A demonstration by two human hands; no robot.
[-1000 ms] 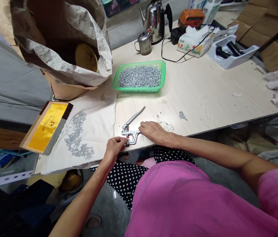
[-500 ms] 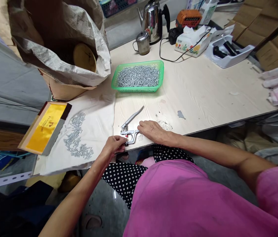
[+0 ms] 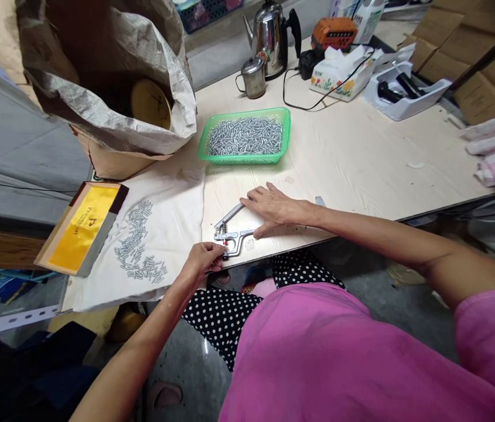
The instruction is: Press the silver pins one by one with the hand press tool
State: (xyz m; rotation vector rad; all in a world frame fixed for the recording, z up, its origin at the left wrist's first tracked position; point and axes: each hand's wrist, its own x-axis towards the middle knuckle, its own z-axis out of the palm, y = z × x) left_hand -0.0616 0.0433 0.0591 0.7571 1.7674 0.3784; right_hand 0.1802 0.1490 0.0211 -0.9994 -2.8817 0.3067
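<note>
A metal press plier lies near the table's front edge, its upper handle raised toward the back. My right hand rests over the two handles with fingers stretched out. My left hand is pinched at the plier's jaw, fingers closed on something too small to make out. Left of it, small silver metal pieces lie scattered on a white cloth.
A green basket full of silver pieces stands further back. A large grey sack and a yellow box sit at the left. A kettle, small pot, tissue box and cable crowd the far edge.
My right hand has moved back from the plier's lower handle and spread over both handles. My left hand has stayed at the jaw.
</note>
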